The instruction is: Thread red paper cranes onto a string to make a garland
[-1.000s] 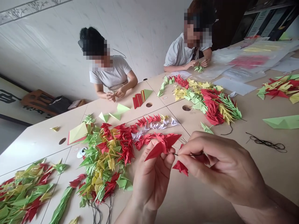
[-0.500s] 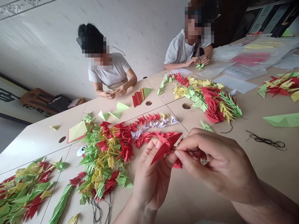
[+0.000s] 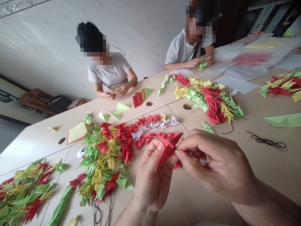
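Observation:
My left hand [image 3: 152, 182] pinches a red folded paper crane [image 3: 168, 147] between thumb and fingers, just above the beige table [image 3: 270, 175]. My right hand [image 3: 218, 166] is closed in a pinch right against the crane, thumb and forefinger holding a thin dark needle or thread that is barely visible. A second red crane [image 3: 178, 165] hangs under my right fingers. Behind my hands lies a strand of red and white strung cranes [image 3: 150, 125].
Heaps of red, yellow and green cranes lie at left [image 3: 105, 157], far left [image 3: 23, 191] and centre right [image 3: 211, 100]. A black thread coil [image 3: 268, 142] lies at right. Two people sit across, folding paper. Cable holes [image 3: 187, 107] dot the table.
My right hand has slid left toward the crane, closing the gap with my left. The lower red crane has come up under my fingers.

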Action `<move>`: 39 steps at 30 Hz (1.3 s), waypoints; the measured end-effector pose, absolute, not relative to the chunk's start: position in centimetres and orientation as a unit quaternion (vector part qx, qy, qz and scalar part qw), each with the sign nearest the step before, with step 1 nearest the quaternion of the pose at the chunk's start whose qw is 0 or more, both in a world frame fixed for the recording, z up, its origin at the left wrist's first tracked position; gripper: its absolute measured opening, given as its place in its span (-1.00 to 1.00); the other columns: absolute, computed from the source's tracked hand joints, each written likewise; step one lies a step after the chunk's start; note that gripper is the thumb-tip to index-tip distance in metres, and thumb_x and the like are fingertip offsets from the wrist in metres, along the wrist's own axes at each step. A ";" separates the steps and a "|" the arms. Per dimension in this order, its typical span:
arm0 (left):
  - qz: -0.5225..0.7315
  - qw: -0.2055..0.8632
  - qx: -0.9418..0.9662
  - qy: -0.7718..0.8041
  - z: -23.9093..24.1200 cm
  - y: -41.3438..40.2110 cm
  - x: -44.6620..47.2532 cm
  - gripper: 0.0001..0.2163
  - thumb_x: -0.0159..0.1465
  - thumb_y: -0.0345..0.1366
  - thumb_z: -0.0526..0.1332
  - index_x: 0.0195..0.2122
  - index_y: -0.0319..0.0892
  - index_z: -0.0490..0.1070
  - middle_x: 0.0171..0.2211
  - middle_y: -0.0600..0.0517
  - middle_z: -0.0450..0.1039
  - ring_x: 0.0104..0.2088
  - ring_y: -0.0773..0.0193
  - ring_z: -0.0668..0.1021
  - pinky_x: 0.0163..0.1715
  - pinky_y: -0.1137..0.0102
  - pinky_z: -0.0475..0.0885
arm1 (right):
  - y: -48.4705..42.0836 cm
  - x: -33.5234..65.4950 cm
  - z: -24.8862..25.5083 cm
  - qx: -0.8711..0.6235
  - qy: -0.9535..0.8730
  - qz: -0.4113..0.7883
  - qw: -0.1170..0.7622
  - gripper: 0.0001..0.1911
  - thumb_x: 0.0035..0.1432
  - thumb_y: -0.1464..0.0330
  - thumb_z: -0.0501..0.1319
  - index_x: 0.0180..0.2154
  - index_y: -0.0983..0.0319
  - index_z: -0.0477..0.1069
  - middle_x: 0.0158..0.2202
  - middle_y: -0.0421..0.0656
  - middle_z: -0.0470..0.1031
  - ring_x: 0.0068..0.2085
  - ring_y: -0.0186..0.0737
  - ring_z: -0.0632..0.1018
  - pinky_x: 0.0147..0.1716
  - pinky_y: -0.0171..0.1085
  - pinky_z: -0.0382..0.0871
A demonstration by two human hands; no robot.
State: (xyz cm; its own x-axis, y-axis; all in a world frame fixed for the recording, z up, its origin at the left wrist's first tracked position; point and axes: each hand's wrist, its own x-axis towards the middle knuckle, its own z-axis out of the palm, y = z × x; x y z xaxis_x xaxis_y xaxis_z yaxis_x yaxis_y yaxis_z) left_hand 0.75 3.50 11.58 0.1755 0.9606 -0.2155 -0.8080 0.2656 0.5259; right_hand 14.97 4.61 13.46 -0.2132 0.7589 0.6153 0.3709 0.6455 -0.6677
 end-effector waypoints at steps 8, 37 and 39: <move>0.602 0.733 0.152 0.276 11.6 3.3 0.7 -0.92 0.13 -0.38 0.43 -0.37 -0.19 0.57 -0.39 0.09 0.57 -0.37 0.51 0.60 -0.17 0.68 0.51 | 4.4 15.1 13.2 -0.375 -0.765 0.189 0.488 -0.86 0.18 0.55 0.20 -0.40 0.26 0.45 -0.52 -0.28 0.36 -0.53 -0.48 0.33 -0.55 -0.45 0.23; 0.642 0.506 0.454 0.354 10.5 2.8 0.1 -0.85 0.32 -0.44 0.22 -0.21 -0.03 0.50 -0.27 0.07 0.48 -0.28 0.40 0.51 -0.23 0.54 0.46 | 4.6 15.2 13.4 -0.382 -0.760 0.186 0.492 -0.86 0.22 0.53 0.20 -0.36 0.21 0.45 -0.53 -0.29 0.39 -0.56 -0.44 0.33 -0.61 -0.42 0.21; 0.624 0.523 0.466 0.345 10.8 2.6 -0.1 -0.84 0.32 -0.42 0.22 -0.15 -0.02 0.51 -0.23 0.05 0.49 -0.27 0.37 0.53 -0.25 0.52 0.49 | 4.7 15.3 13.5 -0.384 -0.760 0.180 0.492 -0.86 0.21 0.52 0.20 -0.37 0.21 0.45 -0.54 -0.29 0.38 -0.56 -0.45 0.32 -0.61 -0.42 0.20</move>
State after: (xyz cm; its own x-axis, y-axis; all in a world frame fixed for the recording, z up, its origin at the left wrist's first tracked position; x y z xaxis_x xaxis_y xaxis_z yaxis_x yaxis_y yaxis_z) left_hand -0.09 2.59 10.81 -0.0180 0.9751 0.2208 -0.3312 -0.2142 0.9189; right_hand 15.30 4.71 13.50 -0.2211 0.7606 0.6103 0.4067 0.6407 -0.6512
